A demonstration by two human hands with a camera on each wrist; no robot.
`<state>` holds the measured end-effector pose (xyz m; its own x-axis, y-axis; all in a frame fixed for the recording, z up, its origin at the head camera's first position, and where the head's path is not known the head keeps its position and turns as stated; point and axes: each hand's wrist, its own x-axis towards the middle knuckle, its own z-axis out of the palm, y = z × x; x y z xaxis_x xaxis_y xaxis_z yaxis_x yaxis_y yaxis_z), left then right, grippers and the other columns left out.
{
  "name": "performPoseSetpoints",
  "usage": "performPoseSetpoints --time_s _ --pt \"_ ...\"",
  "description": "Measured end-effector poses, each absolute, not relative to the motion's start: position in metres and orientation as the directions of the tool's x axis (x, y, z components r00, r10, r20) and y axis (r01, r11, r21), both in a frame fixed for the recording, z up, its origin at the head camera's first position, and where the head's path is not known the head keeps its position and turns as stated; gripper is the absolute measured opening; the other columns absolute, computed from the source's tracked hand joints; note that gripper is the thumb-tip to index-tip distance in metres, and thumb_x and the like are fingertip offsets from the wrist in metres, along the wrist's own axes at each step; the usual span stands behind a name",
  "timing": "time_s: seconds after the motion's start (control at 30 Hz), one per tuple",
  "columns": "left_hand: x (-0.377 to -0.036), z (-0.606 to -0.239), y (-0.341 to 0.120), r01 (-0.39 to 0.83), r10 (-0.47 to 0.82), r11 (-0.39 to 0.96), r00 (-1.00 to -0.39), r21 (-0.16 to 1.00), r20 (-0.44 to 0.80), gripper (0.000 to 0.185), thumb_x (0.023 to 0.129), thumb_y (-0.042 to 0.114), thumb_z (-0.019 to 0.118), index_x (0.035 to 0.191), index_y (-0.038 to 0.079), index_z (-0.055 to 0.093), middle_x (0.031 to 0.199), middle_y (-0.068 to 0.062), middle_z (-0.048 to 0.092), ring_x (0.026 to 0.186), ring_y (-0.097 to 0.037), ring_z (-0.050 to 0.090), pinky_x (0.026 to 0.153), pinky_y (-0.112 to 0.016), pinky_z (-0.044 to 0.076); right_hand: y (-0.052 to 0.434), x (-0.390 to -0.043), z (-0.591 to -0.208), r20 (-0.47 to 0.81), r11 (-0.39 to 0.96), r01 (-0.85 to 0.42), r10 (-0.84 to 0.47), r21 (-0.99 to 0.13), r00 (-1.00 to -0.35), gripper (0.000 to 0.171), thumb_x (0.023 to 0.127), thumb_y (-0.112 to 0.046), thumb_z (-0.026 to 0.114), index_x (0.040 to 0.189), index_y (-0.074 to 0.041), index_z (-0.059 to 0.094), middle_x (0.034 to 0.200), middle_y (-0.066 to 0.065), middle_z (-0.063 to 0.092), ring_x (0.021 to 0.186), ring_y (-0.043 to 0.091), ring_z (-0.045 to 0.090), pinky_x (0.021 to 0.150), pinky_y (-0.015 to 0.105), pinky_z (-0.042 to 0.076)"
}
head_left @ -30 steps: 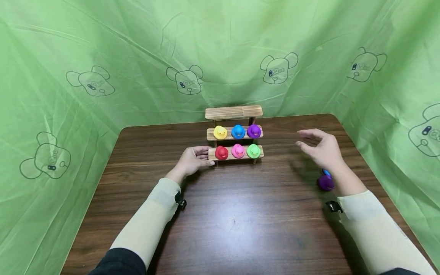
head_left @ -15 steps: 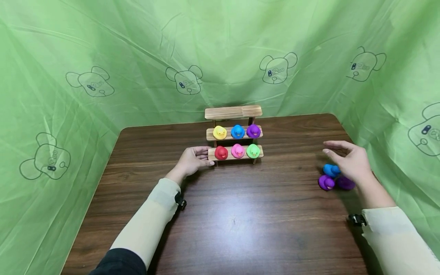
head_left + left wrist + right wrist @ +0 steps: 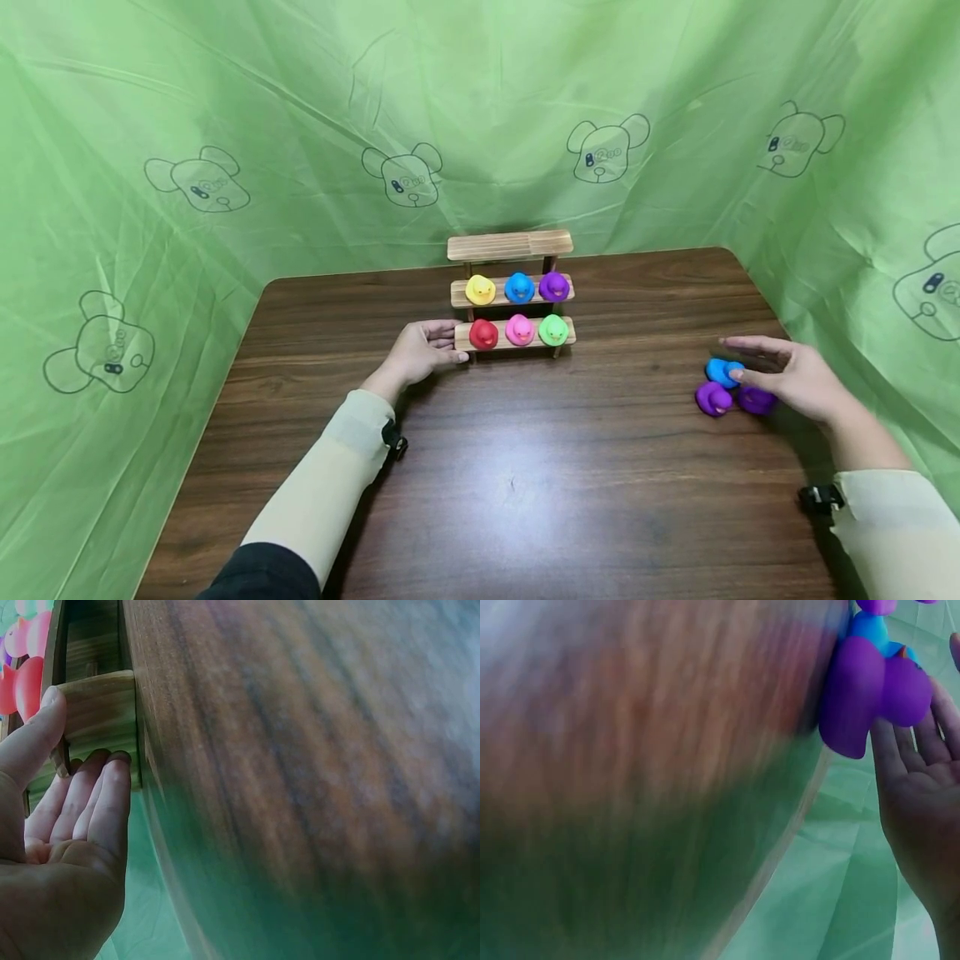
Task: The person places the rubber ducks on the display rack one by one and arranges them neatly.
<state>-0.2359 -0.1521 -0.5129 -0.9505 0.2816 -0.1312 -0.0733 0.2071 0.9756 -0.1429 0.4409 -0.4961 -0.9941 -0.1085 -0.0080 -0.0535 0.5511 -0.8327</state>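
A three-tier wooden stand (image 3: 510,244) stands at the back of the table. My left hand (image 3: 420,350) grips its left end at the lowest tier, thumb in front and fingers at the side piece (image 3: 101,712). On that tier sit a red duck (image 3: 483,335), a pink duck (image 3: 520,330) and a green duck (image 3: 553,331). At the right, my right hand (image 3: 798,379) reaches over a cluster of toy ducks, its fingers spread. Its thumb overlaps the blue duck (image 3: 718,372). Beside that lie a purple duck (image 3: 713,399) and a second purple duck (image 3: 757,401), partly under the hand.
The middle tier holds a yellow duck (image 3: 480,290), a blue duck (image 3: 519,288) and a purple duck (image 3: 554,287). Green curtains (image 3: 300,100) with printed animal faces surround the dark wooden table (image 3: 517,467) at the back and sides.
My right hand has moved right and down to the loose ducks, uncovering the blue one and the second purple one. The left hand has stayed on the stand.
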Motion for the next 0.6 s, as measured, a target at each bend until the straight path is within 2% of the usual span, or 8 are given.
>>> performPoseSetpoints --time_s 0.23,0.47,0.6 --pt "-0.236 -0.513 -0.152 -0.080 0.291 0.191 -0.947 0.978 -0.135 0.062 0.080 -0.008 0.087 0.138 -0.006 0.064 0.133 -0.022 0.068 0.122 -0.034 0.067 0.096 -0.028 0.058 0.448 -0.141 -0.504 0.022 0.571 -0.122 -0.179 -0.812 -0.984 0.058 0.087 -0.004 0.086 0.140 -0.001 0.064 0.138 0.006 0.069 0.121 0.000 0.062 0.095 0.009 0.047" --pt "-0.236 -0.513 -0.153 -0.075 0.291 0.196 -0.948 0.978 -0.131 0.062 0.080 -0.008 0.087 0.137 -0.005 0.064 0.133 -0.021 0.068 0.122 -0.033 0.067 0.097 -0.029 0.058 0.451 -0.142 -0.513 0.019 0.608 -0.136 -0.194 -0.782 -0.981 0.058 0.084 -0.004 0.088 0.138 -0.002 0.067 0.131 -0.002 0.072 0.115 -0.008 0.060 0.092 0.006 0.046" --pt "-0.236 -0.513 -0.154 -0.075 0.291 0.191 -0.948 0.979 -0.129 0.062 0.080 -0.008 0.088 0.137 -0.005 0.064 0.133 -0.022 0.068 0.122 -0.034 0.067 0.096 -0.029 0.058 0.449 -0.144 -0.513 0.024 0.627 -0.136 -0.184 -0.767 -0.983 0.054 0.085 -0.005 0.088 0.136 -0.002 0.069 0.126 0.000 0.074 0.112 -0.010 0.060 0.089 0.006 0.046"
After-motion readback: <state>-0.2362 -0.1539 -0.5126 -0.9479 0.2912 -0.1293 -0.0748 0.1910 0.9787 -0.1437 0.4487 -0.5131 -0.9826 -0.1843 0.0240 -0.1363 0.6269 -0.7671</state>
